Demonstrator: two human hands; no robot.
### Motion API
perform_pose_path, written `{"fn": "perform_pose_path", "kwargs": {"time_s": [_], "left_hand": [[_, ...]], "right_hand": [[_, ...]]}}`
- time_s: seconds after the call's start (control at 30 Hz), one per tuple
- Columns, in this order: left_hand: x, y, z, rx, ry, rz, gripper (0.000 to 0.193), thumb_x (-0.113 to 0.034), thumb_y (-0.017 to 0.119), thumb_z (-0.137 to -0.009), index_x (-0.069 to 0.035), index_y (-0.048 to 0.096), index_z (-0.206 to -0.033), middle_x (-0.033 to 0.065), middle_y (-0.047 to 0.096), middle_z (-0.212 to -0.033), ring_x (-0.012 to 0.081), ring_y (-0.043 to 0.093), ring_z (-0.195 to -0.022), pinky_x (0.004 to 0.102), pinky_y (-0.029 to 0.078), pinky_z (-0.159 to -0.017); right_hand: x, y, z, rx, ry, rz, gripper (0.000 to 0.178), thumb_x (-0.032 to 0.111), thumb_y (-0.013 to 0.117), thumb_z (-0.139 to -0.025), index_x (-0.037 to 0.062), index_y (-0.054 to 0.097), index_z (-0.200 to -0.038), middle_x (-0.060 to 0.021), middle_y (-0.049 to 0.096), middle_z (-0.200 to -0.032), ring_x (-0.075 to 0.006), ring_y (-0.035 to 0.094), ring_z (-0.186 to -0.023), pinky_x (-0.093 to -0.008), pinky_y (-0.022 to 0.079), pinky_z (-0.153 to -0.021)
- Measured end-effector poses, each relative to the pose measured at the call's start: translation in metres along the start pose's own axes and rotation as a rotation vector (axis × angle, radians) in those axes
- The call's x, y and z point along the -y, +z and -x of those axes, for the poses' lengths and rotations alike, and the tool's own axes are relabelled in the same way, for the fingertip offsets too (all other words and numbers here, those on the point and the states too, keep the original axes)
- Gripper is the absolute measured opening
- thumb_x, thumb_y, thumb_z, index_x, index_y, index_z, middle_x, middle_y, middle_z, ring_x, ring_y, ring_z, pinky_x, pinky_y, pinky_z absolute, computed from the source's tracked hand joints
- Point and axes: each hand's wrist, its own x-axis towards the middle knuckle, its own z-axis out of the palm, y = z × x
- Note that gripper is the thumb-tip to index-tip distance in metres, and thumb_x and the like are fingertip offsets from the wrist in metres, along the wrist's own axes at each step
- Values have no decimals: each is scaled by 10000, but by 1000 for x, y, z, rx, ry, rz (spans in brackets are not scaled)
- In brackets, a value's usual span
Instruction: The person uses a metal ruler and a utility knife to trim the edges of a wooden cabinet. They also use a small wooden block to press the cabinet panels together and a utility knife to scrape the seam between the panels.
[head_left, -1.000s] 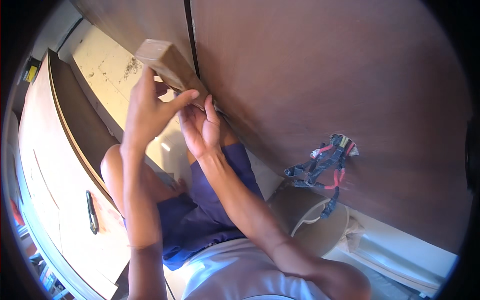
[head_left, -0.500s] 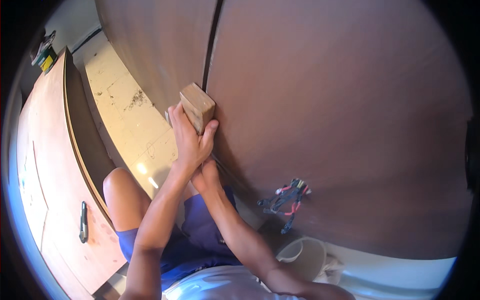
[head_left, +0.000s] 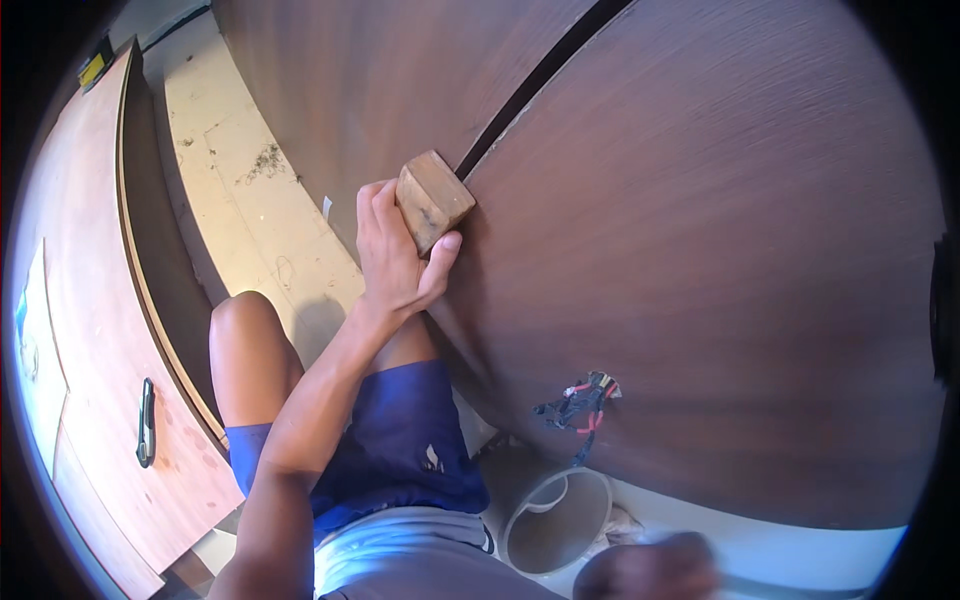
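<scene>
L hand (head_left: pixel 392 262) fingers wrapped tight on wood block (head_left: pixel 433 198), pressed vs dark panel (head_left: pixel 700 250) beside seam gap (head_left: pixel 545 75). R hand (head_left: pixel 650 572) blurred, grip unclear. Risk: block slips, scuffs veneer.

Lighting: warm daylight, brightest on pale cream floor (head_left: pixel 235 190) left of dark brown wood-grain panel (head_left: pixel 700 250); panel dim, soft shadows below. Fisheye bending, black vignette at rim; blurred skin-toned shape beneath panel
</scene>
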Motion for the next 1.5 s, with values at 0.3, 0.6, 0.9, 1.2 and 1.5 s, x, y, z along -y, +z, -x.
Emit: {"fn": "perform_pose_path", "kwargs": {"time_s": [0.3,0.6,0.9,1.2,1.5], "left_hand": [[8,-5,-18,73,18,34,673,-301,887,-737,50,487,-1148,215,500,-1007,384,508,-900,493,449,-762],[17,1,-17,53,92,88,665,-249,861,-736,89,523,-1199,229,502,-1073,395,496,-933,494,436,-791],[12,-3,-24,60,84,96,701,-315,934,-700,38,506,-1129,185,549,-979,360,513,-876,477,450,-736],[4,-10,-44,62,174,79,711,-311,935,-696,51,504,-1129,184,554,-964,353,505,-864,473,450,-723],[0,-10,-44,59,108,88,728,-304,917,-693,72,490,-1147,205,515,-985,358,490,-878,488,432,-742]], "right_hand": [[104,-72,78,-1680,163,2207,806,653,682,-927,107,534,-1500,-212,602,-1467,-440,592,-1320,-666,550,-999],[134,-120,117,-1464,-138,1915,489,348,510,-1107,22,568,-1467,-160,702,-1303,-358,687,-1186,-513,632,-907],[129,-129,150,-1497,-7,1967,471,339,515,-1104,20,578,-1445,-154,702,-1279,-344,685,-1162,-500,625,-897],[120,-124,154,-1509,11,1960,452,329,520,-1102,19,588,-1424,-148,702,-1255,-331,683,-1139,-488,619,-886],[113,-117,153,-1533,42,1984,434,320,525,-1099,18,598,-1402,-142,702,-1231,-318,681,-1115,-475,612,-876]]}}
